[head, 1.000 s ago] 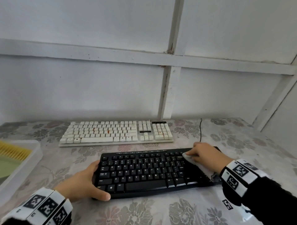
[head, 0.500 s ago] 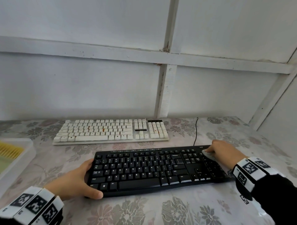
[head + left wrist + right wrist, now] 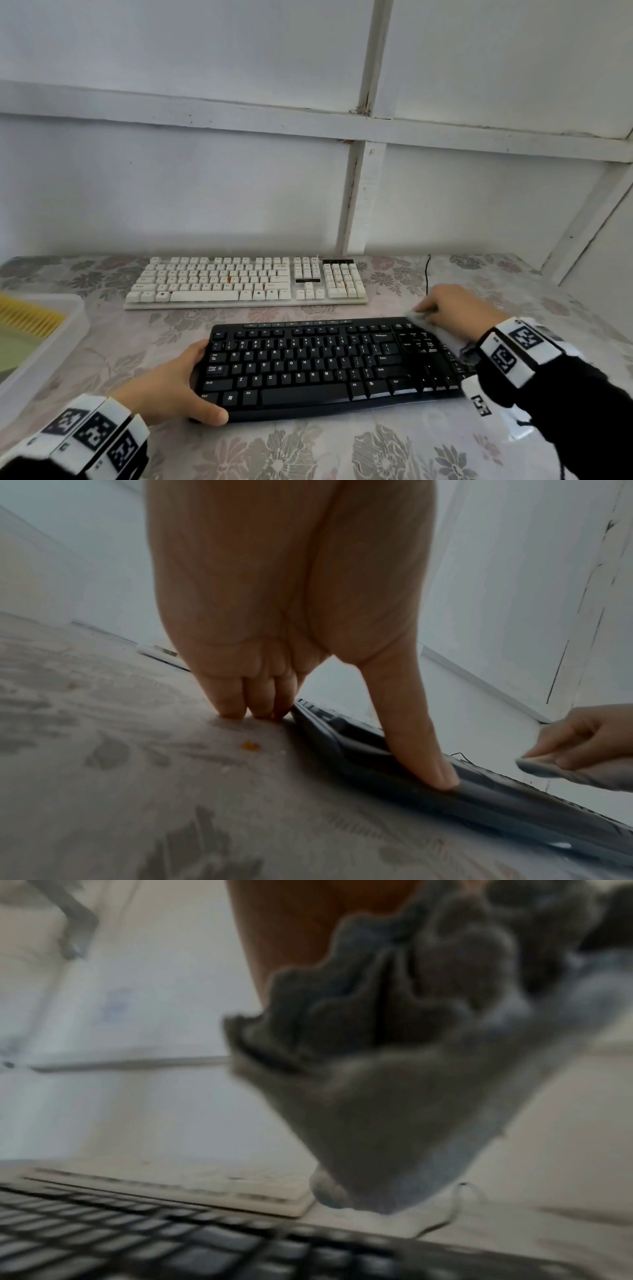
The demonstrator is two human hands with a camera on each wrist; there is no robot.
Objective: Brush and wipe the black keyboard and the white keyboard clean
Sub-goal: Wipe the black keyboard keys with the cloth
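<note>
The black keyboard (image 3: pixel 329 363) lies near the table's front edge, with the white keyboard (image 3: pixel 246 281) behind it. My left hand (image 3: pixel 178 387) grips the black keyboard's left end, thumb on the front edge (image 3: pixel 411 750) and fingers curled at the side. My right hand (image 3: pixel 455 311) holds a grey cloth (image 3: pixel 419 317) against the back right corner of the black keyboard, above the number pad. In the right wrist view the bunched cloth (image 3: pixel 394 1096) hangs over the black keys (image 3: pixel 171 1245). The wrist hides part of the number pad.
A white plastic tray (image 3: pixel 61 342) holding a yellow-bristled brush (image 3: pixel 27 318) stands at the left table edge. A thin black cable (image 3: pixel 427 274) runs back to the wall. An orange crumb (image 3: pixel 250 746) lies on the flowered tablecloth by my left hand.
My right hand has slid the cloth rightward along the black keyboard's back rows, from beside the main keys to above the number pad. The left hand has kept its hold.
</note>
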